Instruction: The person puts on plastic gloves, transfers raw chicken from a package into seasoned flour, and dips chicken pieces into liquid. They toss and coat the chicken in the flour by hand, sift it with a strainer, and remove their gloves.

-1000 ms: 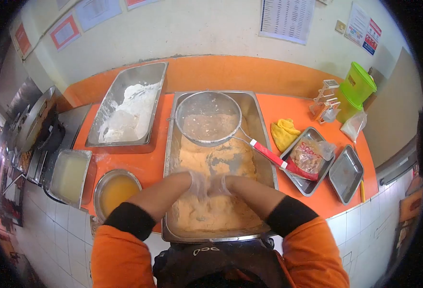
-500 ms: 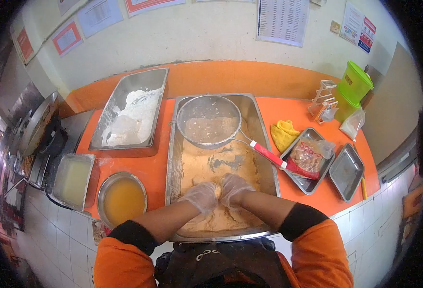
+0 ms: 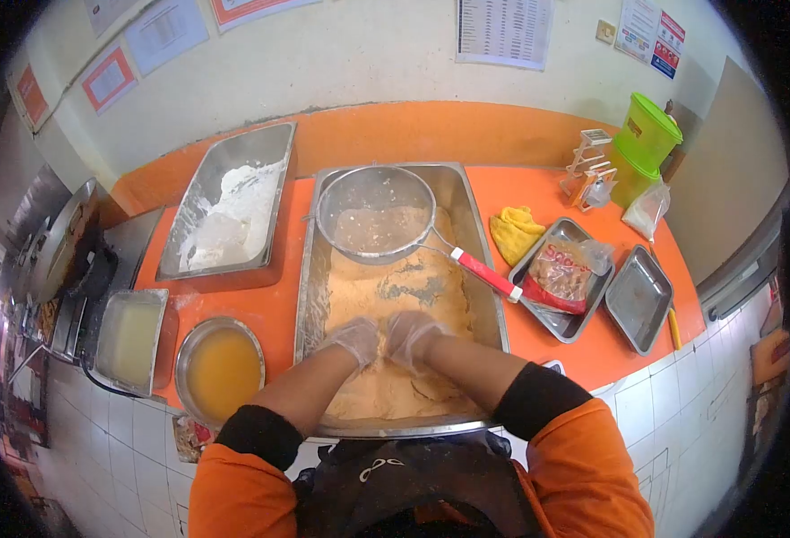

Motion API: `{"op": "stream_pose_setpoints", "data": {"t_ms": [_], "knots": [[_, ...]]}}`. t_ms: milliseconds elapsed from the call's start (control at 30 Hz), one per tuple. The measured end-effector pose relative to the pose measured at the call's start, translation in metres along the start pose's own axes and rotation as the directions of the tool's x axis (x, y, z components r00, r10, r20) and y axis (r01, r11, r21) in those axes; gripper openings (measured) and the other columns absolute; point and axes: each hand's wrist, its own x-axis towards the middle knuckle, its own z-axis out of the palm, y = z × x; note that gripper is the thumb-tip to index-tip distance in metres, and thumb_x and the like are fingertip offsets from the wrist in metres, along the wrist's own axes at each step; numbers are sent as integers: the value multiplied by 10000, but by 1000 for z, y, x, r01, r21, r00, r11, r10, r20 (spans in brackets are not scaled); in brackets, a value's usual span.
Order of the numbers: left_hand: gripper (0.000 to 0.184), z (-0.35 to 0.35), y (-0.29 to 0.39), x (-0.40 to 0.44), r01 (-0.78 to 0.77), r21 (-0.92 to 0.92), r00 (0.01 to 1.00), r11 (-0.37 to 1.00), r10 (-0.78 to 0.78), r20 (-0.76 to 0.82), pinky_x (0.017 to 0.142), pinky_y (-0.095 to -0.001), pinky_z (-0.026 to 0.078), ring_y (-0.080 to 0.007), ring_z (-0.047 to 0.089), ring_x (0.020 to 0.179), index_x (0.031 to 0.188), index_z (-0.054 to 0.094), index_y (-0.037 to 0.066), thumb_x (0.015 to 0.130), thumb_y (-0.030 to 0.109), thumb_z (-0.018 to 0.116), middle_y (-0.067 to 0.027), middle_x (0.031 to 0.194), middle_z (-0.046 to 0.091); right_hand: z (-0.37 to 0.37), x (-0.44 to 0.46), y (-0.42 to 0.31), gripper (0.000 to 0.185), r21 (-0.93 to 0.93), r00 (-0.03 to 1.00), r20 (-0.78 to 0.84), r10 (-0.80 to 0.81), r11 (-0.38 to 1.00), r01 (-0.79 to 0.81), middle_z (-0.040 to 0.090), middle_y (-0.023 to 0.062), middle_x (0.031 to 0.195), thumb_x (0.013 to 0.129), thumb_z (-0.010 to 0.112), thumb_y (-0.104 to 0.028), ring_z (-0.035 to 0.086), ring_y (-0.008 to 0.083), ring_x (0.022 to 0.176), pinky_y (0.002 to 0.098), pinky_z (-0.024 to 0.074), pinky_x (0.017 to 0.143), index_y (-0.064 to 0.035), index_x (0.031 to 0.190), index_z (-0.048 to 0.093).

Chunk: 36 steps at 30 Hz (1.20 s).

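Left grip (image 3: 356, 341) and right grip (image 3: 409, 337) rest in powder (image 3: 352, 291), possibly holding some.

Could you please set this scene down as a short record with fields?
Left hand: clear-gloved left hand, down at the orange-tinted powder; whether it grips any is unclear
Right hand: clear-gloved right hand, beside the left, also at the powder; grip unclear
Container: large metal tray holding that powder
Far end of tray: round mesh strainer, red handle pointing right
To the left: metal pan of white powder; bowl of orange-yellow liquid
To the right: yellow cloth; bagged food in a small tray
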Motion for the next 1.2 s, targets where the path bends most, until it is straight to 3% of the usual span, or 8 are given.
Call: {"op": "stream_pose_setpoints", "data": {"t_ms": [133,400,500,633,733,900,1000,1200], "knots": [[307,-108,42,-83,-7,40,976,999,-1,216,776,-387,497,-355,618,900,1006,659,58,740,207,622,-199,951,636,-33,-28,11,462,-135,948,262,-180,966,221,642,219,947,672,665,-382,621,326,924,386,497,776,-6,939,645],[323,9,30,-48,138,21,989,990,-136,-61,711,-378,503,-311,630,797,1005,643,36,747,225,600,-140,833,651,66,-27,8,370,-35,987,-7,161,986,-161,649,188,963,693,684,-282,624,316,949,390,506,772,-20,951,646],[328,-31,27,-52,-276,127,937,953,238,257,702,-376,497,-316,634,829,971,651,15,747,251,605,-174,845,647,-1,-49,-11,301,-3,983,154,99,995,-100,649,171,986,719,650,-221,630,306,948,395,511,760,-33,953,652],[477,-30,40,-60,-350,188,926,918,309,215,789,-388,463,-324,613,921,998,656,14,665,354,686,-200,930,643,-16,-60,-14,274,-178,951,304,55,984,0,644,175,1015,743,617,-165,625,322,956,415,508,762,-29,979,640],[507,-1,55,-65,-342,212,936,915,313,160,869,-376,429,-304,594,973,1041,649,24,673,372,680,-183,984,640,107,-53,-3,292,-76,976,-189,-107,993,94,638,186,1029,756,597,-154,622,344,951,425,510,747,-22,1016,621],[497,19,48,-31,-385,89,906,919,358,227,830,-358,462,-280,615,960,1105,603,2,748,346,634,-224,1022,630,44,-38,-18,336,-52,989,140,-51,997,59,621,196,1068,766,590,-193,622,332,959,435,499,759,-19,1052,613],[549,-42,47,-63,15,-269,993,963,17,117,828,-355,467,-269,622,924,1097,603,9,701,376,702,-216,1004,636,-18,-46,-15,359,72,964,260,54,995,-75,614,182,1093,761,628,-257,630,309,943,423,493,777,-34,1043,626],[746,-114,44,-59,-33,161,992,986,13,127,875,-355,443,-276,579,1017,1056,622,12,525,501,807,-173,1115,603,-16,-2,22,494,-161,875,483,17,985,69,644,144,1056,689,712,-413,612,296,997,415,480,790,-90,1059,655]]}}
